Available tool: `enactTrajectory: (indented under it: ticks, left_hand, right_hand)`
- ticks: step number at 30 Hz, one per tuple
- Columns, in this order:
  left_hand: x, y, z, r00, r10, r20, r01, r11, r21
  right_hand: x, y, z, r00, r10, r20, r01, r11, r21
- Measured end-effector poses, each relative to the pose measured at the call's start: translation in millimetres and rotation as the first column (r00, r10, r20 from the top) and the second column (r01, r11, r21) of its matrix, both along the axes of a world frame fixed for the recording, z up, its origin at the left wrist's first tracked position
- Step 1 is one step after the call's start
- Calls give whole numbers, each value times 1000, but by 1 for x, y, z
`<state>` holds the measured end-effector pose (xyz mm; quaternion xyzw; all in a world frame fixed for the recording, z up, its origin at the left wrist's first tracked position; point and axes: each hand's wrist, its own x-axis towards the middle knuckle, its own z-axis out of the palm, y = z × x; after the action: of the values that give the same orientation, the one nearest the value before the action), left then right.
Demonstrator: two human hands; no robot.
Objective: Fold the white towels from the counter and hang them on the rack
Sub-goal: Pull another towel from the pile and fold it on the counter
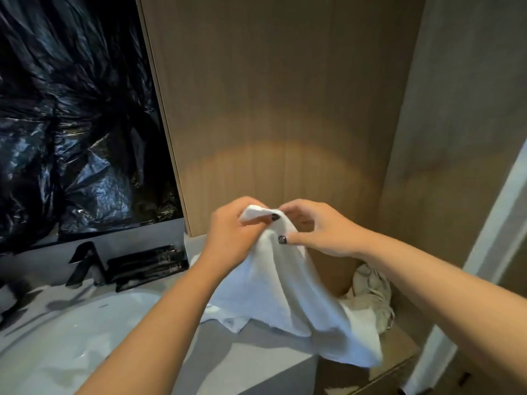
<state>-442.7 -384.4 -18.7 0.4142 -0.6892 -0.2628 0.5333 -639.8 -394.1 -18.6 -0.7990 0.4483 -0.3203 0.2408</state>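
Two bare forearms enter from the 6 o'clock edge, converging toward frame centre. Grey bench (256, 346) below them; a pale basin rim (71, 323) curves at 8 o'clock.

White towel (282, 295) raised above the bench, draped down in a cone; its lower hem trails on the bench surface and over the bench's right edge toward 5 o'clock. Top corner bunched between both hands.

Left hand (228, 238): fingers curled, clamped on the towel's upper corner, thumb pressed against the cloth. Right hand (319, 229): thumb and forefinger pinching the same upper edge just beside the left hand, other fingers loosely arched. Dark polish on visible nails.

Beyond the towel at 4 o'clock, a heap of crumpled pale cloth (373, 295) sits in a wooden recess, partly hidden.

At 9 o'clock, a black tray of dark items (148, 263) and a black triangular stand (85, 260) on the bench. Behind them, crinkled black plastic sheeting (71, 115). Wood-grain panel (279, 109) fills 12 o'clock.
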Motion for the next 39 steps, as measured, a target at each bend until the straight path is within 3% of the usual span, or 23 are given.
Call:
enactTrajectory:
  ticks: [6, 10, 13, 15, 19, 22, 25, 28, 31, 35, 37, 39]
  left_hand:
    - [7, -5, -19, 987, 143, -70, -140, 989, 48]
    - [21, 2, -56, 997, -14, -77, 32, 972, 234]
    - [29, 6, -99, 973, -198, 120, 143, 922, 360]
    - [29, 6, -131, 930, -252, 267, 132, 908, 398]
    - [24, 19, -189, 942, -179, 285, 13, 865, 501]
    - [14, 33, -211, 957, -130, 258, 5, 900, 435]
    - [4, 36, -209, 967, -162, 197, 70, 913, 403]
    - [3, 28, -196, 885, -283, 370, 163, 932, 324]
    - [-1, 29, -175, 755, -349, 556, 224, 933, 281]
    - [-7, 33, -148, 671, -237, 703, 195, 971, 141]
    - [-2, 32, -140, 680, -161, 715, 135, 986, 93]
    - [3, 40, -130, 775, -112, 622, 55, 992, 110]
  right_hand:
    - [30, 6, -6, 966, -76, 247, 69, 997, 37]
    - [25, -2, -1, 882, -240, 406, 247, 968, 34]
    - [16, 0, 10, 874, -255, 413, 299, 953, -45]
    - [7, 8, 11, 873, -296, 389, 365, 924, -115]
    - [-26, 36, -14, 806, -464, 368, 543, 827, -146]
    - [-59, 70, -53, 766, -569, 299, 618, 780, -98]
    - [-94, 107, -89, 834, -552, 9, 549, 830, 100]
    - [-124, 140, -114, 801, -568, -190, 592, 799, 107]
    - [-141, 162, -121, 682, -728, -68, 729, 684, -12]
    - [-143, 169, -106, 636, -766, 98, 772, 628, -97]
    - [-152, 170, -95, 604, -788, 119, 796, 588, -146]
    - [-168, 179, -82, 589, -800, 114, 804, 564, -187]
